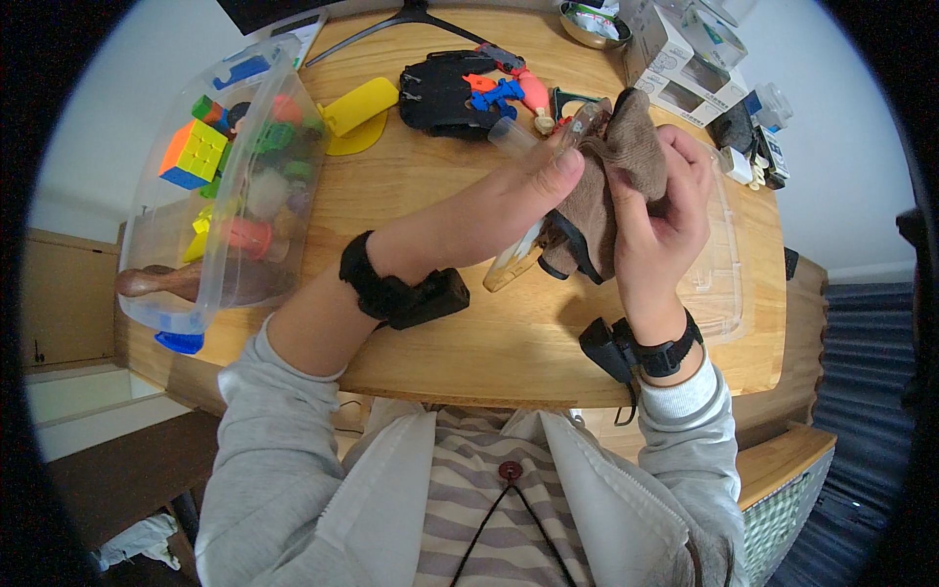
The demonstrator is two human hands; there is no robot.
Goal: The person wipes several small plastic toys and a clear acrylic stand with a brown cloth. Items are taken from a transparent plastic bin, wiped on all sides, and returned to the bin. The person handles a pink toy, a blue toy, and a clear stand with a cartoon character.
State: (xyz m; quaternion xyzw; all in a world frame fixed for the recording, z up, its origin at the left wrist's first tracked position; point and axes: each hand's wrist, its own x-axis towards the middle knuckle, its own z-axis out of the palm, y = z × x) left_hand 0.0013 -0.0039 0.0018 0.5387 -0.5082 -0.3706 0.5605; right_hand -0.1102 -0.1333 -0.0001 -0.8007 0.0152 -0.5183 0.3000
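Observation:
My left hand [532, 176] reaches across the wooden table, its thumb pressed along a clear, hard-looking object whose amber and white lower end [517, 258] shows below the palm. Fingers and cloth hide most of that object, so its kind is unclear. In my right hand [664, 220] is a brown ribbed cloth [640, 143] with black edging, pinched between thumb and fingers. The cloth lies folded against the clear object and hangs down between both hands. Each wrist wears a black strap with a small black box.
At left stands a clear plastic bin [213, 293] of toys, including a puzzle cube [194, 154]. Farther back lie a yellow plastic piece [363, 106], a black padded item [433, 95] and blue toy parts [499, 97]. White boxes [686, 81] stand back right; a clear lid [722, 293] lies at right.

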